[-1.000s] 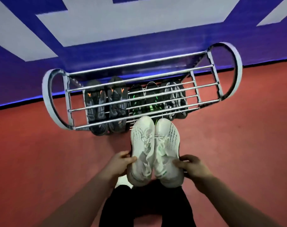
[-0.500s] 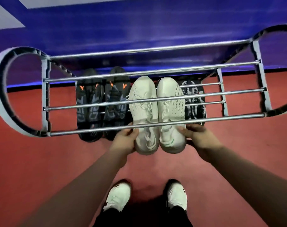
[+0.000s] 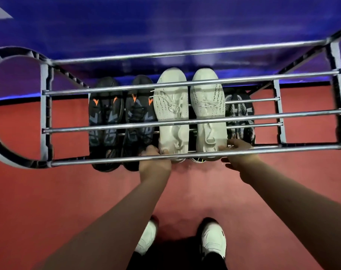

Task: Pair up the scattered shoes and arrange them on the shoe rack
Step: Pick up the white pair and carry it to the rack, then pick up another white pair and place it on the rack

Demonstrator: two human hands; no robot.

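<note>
1. Left hand grips the heel of the left white shoe. Its fingers curl in from the shoe's outer side, and the front bar crosses over them.
2. Right hand is at the heel of the right white shoe, with fingers laid on the outer side and thumb lower. The bar hides the contact, so I cannot tell if it grips or only touches.
3. Both white shoes lie straight ahead of the hands inside the rack, below its top bars. They are side by side with toes to the wall and heels at the front bar.
4. The black pair with orange marks sits just left of them, close to the left hand. A grey shoe is just right, beside the right hand's fingers.
5. A heel with green trim peeks out below, between the white heels.
6. The person's feet are on the red floor.
7. Compared with 0.5 s ago, the white shoes are deeper in. Their heels stuck out past the front bar then and now sit at it. The hands have followed forward, and the shoes are slightly spread apart.
</note>
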